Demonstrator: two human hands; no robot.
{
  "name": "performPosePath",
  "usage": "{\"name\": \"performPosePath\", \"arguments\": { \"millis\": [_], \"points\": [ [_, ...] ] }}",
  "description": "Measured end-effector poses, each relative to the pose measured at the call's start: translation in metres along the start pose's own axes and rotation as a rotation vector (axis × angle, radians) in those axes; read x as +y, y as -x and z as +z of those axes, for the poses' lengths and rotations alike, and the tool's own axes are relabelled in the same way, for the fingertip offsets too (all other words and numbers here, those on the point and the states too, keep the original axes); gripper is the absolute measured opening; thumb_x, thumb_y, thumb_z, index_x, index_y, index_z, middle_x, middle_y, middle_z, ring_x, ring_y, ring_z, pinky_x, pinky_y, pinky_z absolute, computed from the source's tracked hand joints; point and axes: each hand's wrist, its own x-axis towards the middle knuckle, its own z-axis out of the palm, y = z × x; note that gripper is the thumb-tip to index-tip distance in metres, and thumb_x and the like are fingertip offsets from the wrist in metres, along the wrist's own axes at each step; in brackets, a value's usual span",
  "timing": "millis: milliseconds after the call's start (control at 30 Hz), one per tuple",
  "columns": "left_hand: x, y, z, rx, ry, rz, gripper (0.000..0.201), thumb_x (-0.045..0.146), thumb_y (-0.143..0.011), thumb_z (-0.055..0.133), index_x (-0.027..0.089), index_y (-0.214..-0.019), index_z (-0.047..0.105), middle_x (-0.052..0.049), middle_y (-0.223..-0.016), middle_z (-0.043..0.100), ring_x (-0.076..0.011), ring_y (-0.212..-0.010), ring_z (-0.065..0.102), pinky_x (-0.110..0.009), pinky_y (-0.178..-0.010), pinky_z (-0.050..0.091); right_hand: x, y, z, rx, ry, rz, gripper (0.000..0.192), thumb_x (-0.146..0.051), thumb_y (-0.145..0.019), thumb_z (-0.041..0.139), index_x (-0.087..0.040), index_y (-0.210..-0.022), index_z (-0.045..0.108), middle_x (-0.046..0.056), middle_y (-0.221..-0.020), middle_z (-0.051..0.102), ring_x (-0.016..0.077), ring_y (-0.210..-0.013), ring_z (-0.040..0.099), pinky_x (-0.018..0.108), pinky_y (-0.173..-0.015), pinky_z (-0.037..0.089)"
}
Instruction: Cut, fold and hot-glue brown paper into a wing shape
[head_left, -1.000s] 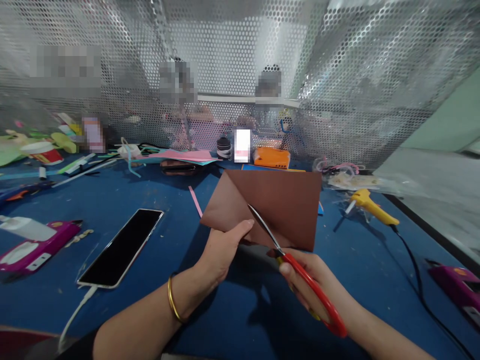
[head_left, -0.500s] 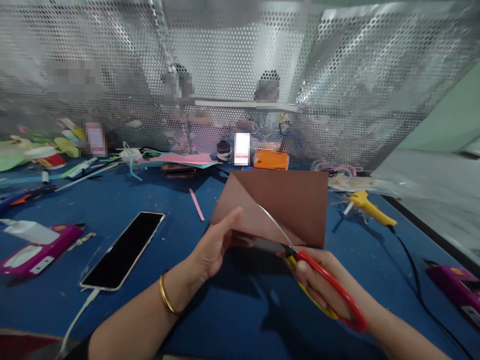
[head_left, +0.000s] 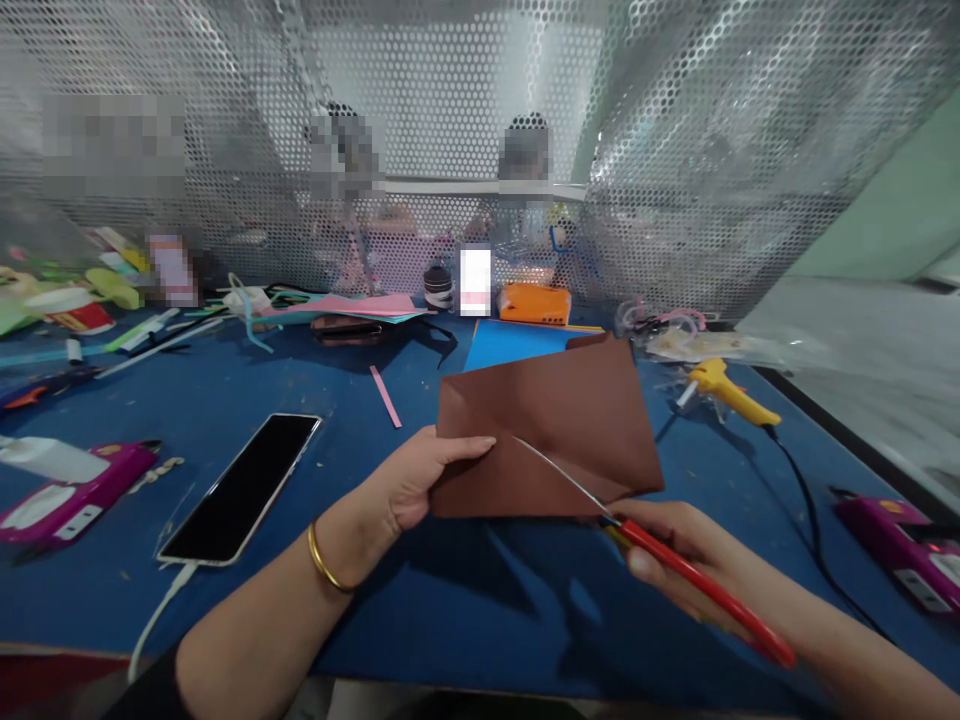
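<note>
Nearest the camera, two bare forearms come in over the blue table. The left hand, one gold bangle on its wrist, pinches the left edge of the brown paper, thumb on top and fingers underneath. The right hand is wrapped around the handles of one pair of red-handled scissors, fingers through the loops. The blades point up and left into the sheet, the visible blade lying along a cut or fold line; whether the blades are parted I cannot tell.

One brown sheet then, held just above the table at centre, tilted, with one flap lying over it.

Left of the hands: one black phone, face up, with one white cable running off its near end. Farther left, one magenta tool with a white piece on it. At the right edge, a second magenta tool.

Beyond the paper: one blue sheet peeks out behind it, one pink strip lies alone on the table, and one yellow glue gun sits to the right with its black cord trailing toward the near edge.

Farther back: one orange box, one dark roll of tape, a pile of pink and teal paper. At the far left, a clutter of green scraps and a red-and-white tub.

Last, the perforated metal screen closes off the back, with people behind it, blurred.
</note>
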Motion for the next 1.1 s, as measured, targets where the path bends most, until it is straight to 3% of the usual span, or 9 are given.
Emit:
{"name": "performPosePath", "arguments": {
  "millis": [200, 367, 467, 633, 833, 933, 1033, 1100],
  "points": [
    [-0.001, 0.003, 0.003, -0.027, 0.003, -0.029, 0.037, 0.018, -0.063, 0.085, 0.014, -0.099, 0.075, -0.012, -0.096, 0.078, -0.0240, -0.079, 0.074, -0.033, -0.070, 0.060, -0.002, 0.005, 0.003, 0.170, 0.095, -0.034, 0.060, -0.070, -0.078, 0.062, -0.021, -0.114, 0.066, 0.004, -0.077, 0.058, 0.0171, -0.066, 0.052, 0.029, -0.060, 0.049],
    [0.001, 0.004, 0.004, -0.010, 0.050, -0.015, 0.034, 0.017, -0.066, 0.083, 0.014, -0.098, 0.074, -0.010, -0.091, 0.078, -0.0230, -0.077, 0.074, -0.032, -0.067, 0.060, 0.010, 0.007, 0.003, 0.194, 0.089, -0.025, 0.056, -0.068, -0.080, 0.061, -0.021, -0.109, 0.068, 0.002, -0.073, 0.055, 0.0142, -0.061, 0.048, 0.026, -0.054, 0.046],
    [0.003, 0.003, 0.003, 0.005, 0.068, 0.002, 0.030, 0.016, -0.065, 0.082, 0.014, -0.095, 0.074, -0.009, -0.087, 0.078, -0.0230, -0.074, 0.073, -0.033, -0.066, 0.061, 0.012, 0.009, 0.001, 0.117, 0.020, -0.031, 0.059, -0.070, -0.081, 0.059, -0.020, -0.112, 0.065, 0.003, -0.079, 0.055, 0.0132, -0.062, 0.048, 0.024, -0.052, 0.044],
    [0.004, 0.002, 0.004, 0.025, 0.064, 0.003, 0.032, 0.014, -0.067, 0.081, 0.016, -0.098, 0.074, -0.009, -0.094, 0.078, -0.0224, -0.078, 0.074, -0.031, -0.069, 0.061, 0.008, 0.012, 0.001, 0.059, -0.080, -0.023, 0.057, -0.073, -0.081, 0.057, -0.019, -0.099, 0.064, 0.000, -0.076, 0.049, 0.0091, -0.056, 0.041, 0.021, -0.045, 0.036],
    [0.003, 0.002, 0.005, 0.021, 0.063, -0.014, 0.035, 0.013, -0.065, 0.081, 0.015, -0.100, 0.074, -0.009, -0.095, 0.078, -0.0222, -0.080, 0.074, -0.031, -0.072, 0.060, 0.018, 0.016, 0.005, 0.087, -0.130, 0.012, 0.060, -0.074, -0.078, 0.059, -0.021, -0.106, 0.060, 0.000, -0.076, 0.049, 0.0102, -0.057, 0.042, 0.022, -0.047, 0.037],
    [0.000, 0.003, 0.008, -0.003, 0.035, -0.030, 0.038, 0.015, -0.063, 0.083, 0.014, -0.100, 0.074, -0.011, -0.093, 0.078, -0.0241, -0.080, 0.074, -0.034, -0.074, 0.060, 0.021, 0.015, 0.007, 0.137, -0.094, 0.067, 0.060, -0.077, -0.075, 0.059, -0.020, -0.094, 0.057, -0.001, -0.074, 0.047, 0.0110, -0.058, 0.043, 0.024, -0.049, 0.038],
    [-0.003, 0.005, 0.009, -0.031, 0.016, -0.034, 0.042, 0.018, -0.063, 0.085, 0.014, -0.103, 0.074, -0.012, -0.096, 0.078, -0.0259, -0.084, 0.074, -0.036, -0.078, 0.059, 0.014, 0.010, 0.010, 0.082, -0.078, 0.080, 0.061, -0.081, -0.074, 0.057, -0.021, -0.077, 0.049, -0.003, -0.068, 0.041, 0.0104, -0.057, 0.040, 0.025, -0.050, 0.037],
    [-0.004, 0.006, 0.010, -0.040, 0.007, -0.033, 0.042, 0.019, -0.063, 0.085, 0.015, -0.104, 0.074, -0.012, -0.100, 0.078, -0.0258, -0.085, 0.073, -0.036, -0.078, 0.059, 0.006, 0.005, 0.013, 0.075, -0.082, 0.051, 0.061, -0.081, -0.073, 0.058, -0.021, -0.077, 0.048, -0.003, -0.068, 0.040, 0.0099, -0.056, 0.038, 0.024, -0.049, 0.034]
  ]
}}
